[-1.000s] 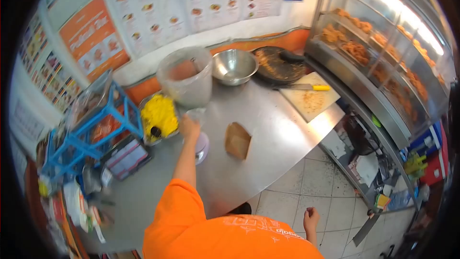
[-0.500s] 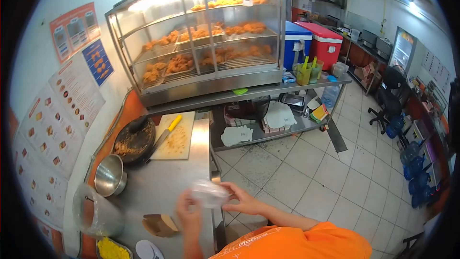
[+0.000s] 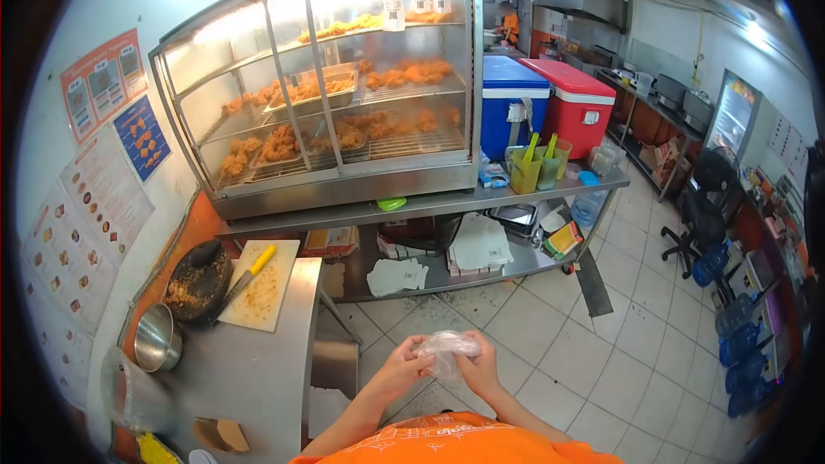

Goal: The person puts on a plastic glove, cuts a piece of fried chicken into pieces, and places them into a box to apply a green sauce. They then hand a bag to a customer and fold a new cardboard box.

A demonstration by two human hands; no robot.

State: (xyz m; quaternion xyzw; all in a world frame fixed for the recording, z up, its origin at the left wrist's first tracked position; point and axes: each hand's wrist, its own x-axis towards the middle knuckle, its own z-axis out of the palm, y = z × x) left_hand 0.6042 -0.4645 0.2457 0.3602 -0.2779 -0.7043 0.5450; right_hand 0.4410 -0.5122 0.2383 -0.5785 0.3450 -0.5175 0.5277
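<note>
A crumpled clear plastic bag (image 3: 447,351) is held between both hands in front of the orange shirt, over the tiled floor. My left hand (image 3: 409,369) pinches its left side with bent fingers. On the right side, my right hand (image 3: 478,364) grips the same plastic. To the left stands a steel table (image 3: 258,365) with a cutting board (image 3: 273,292), a yellow-handled knife (image 3: 249,273) and a dark stone mortar (image 3: 198,283). A small brown cardboard tray (image 3: 221,435) lies near the table's lower edge.
A glass display case (image 3: 344,174) of fried chicken stands on a long steel counter, beside blue (image 3: 513,99) and red (image 3: 571,107) coolers. A steel bowl (image 3: 158,338) sits at the left wall. Far back, a person in orange (image 3: 511,24) is visible. Blue water bottles (image 3: 746,344) stand at right.
The view has turned to the right and my hands have moved away from the steel table, with the plastic bag still between them. The distant person has come into view.
</note>
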